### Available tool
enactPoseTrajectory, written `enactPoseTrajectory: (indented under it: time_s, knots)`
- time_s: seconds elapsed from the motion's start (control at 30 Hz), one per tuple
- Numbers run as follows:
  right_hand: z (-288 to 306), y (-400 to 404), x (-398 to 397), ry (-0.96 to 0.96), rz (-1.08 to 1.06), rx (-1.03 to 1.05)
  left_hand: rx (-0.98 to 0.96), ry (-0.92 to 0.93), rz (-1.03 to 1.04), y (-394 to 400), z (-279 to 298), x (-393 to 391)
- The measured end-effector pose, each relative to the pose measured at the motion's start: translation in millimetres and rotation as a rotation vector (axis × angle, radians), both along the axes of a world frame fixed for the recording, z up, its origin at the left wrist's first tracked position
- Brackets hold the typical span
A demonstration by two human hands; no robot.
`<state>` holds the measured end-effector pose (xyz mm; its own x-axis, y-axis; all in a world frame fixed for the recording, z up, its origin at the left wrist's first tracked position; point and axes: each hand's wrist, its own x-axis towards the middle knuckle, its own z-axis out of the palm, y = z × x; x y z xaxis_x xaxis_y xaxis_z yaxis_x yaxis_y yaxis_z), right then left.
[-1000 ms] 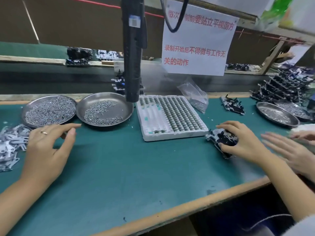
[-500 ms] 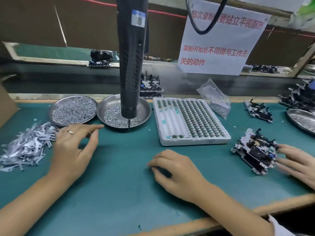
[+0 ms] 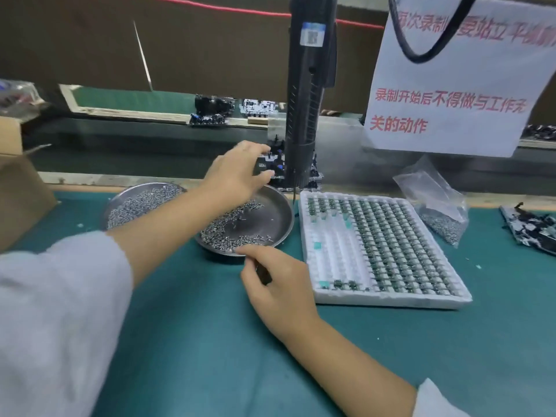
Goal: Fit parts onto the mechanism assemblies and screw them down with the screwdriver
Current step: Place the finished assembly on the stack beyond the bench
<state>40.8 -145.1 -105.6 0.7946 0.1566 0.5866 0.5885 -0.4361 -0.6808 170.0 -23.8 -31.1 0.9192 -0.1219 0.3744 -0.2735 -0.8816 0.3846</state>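
A black mechanism assembly sits on the dark belt behind the green mat. My left hand reaches over the screw dish, its fingers and thumb curled round the assembly's left end. The black electric screwdriver hangs upright just right of that hand, half hiding the assembly. Its bit points down by the dish's far rim. My right hand rests on the mat with curled fingers, the index tip at the near rim of the steel dish of screws. Its palm side is hidden.
A second dish heaped with screws lies to the left. A white foam tray of small parts lies to the right, with a plastic bag of screws beyond it. Another assembly lies far right. A cardboard box stands at the left edge.
My left hand rose from the mat and reached forward over the dish to the assembly on the belt. My right hand slid forward to the dish's near rim. The view swung left.
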Motion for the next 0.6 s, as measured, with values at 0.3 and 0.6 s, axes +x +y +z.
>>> enactPoseTrajectory:
  time_s: [0.3,0.6]
  knots:
    - [0.4,1.2,2.2,0.049,0.019,0.078,0.218,0.067,0.118,-38.1,-18.2,59.0]
    - [5.8,1.3,2.9,0.026,0.035,0.138,-0.079,-0.239,0.164,21.5,40.1,-29.8]
